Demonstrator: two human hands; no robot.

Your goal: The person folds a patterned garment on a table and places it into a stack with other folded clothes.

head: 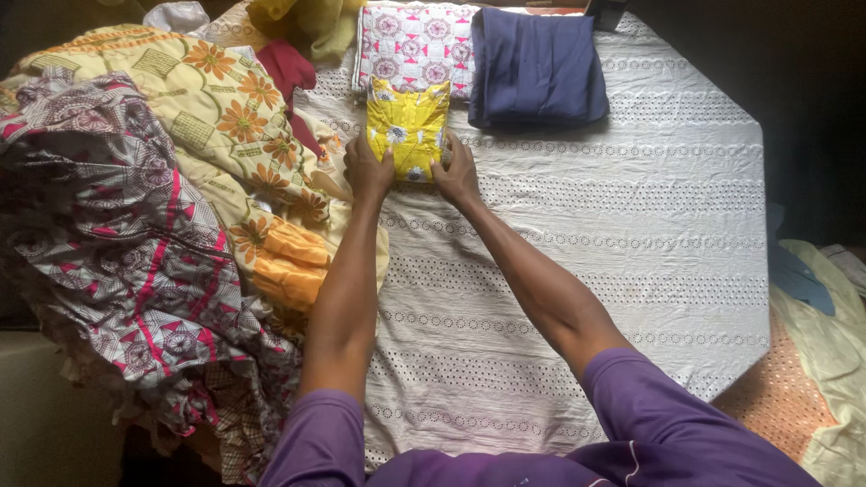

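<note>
Both hands on the folded yellow garment (408,126): left hand (367,169) w/ its grip on the lower-left edge, right hand (457,173) on the lower-right corner, fingers curled over the cloth, pressing it flat on the white eyelet sheet (631,234). Garment sits at the far side, just below a folded pink-patterned piece (415,43), next to a folded navy piece (537,68). Looks like the final fold/smoothing step. Unfolded heap on the left: floral yellow cloth (216,108), maroon-print cloth (108,234). Next move needs an even push w/o undoing folds.
</note>
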